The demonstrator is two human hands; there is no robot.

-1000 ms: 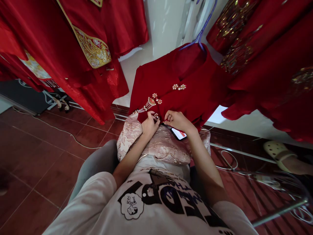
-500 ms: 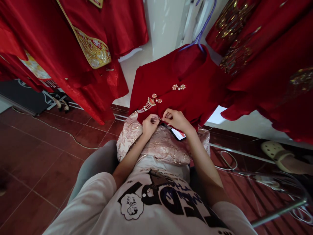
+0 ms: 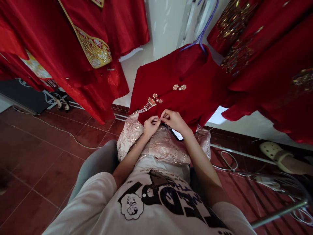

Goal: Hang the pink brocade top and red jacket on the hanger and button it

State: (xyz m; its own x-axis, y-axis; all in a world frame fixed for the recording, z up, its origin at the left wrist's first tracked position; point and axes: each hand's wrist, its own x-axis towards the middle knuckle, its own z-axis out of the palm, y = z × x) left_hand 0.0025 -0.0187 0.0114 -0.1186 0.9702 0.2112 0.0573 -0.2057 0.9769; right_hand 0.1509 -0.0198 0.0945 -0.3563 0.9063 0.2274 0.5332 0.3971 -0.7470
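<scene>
A red garment [image 3: 195, 73] hangs in front of me, its lower part over my lap. Flower-shaped jewelled clasps [image 3: 179, 87] sit on its front, and a fan-shaped beaded tassel ornament [image 3: 151, 102] lies on its left side. My left hand [image 3: 151, 125] is closed in a pinch near the garment's lower front. Touching or almost touching its fingertips, my right hand [image 3: 174, 120] pinches too. Something tiny shows between the fingertips, too small to name. Below the right hand a phone [image 3: 177, 134] with a lit screen rests on pink patterned fabric [image 3: 161, 147].
A purple hanger [image 3: 201, 37] stands in the garment's neck. Other red embroidered garments [image 3: 97, 29] hang at left and right. At the right are a metal rail [image 3: 281, 213], a white cable [image 3: 230, 168] and a foot in a pale clog [image 3: 276, 153].
The fingertips of both hands have shifted slightly and come closer together. A small gold-coloured piece seen between them before is now mostly covered. The phone's screen looks whiter.
</scene>
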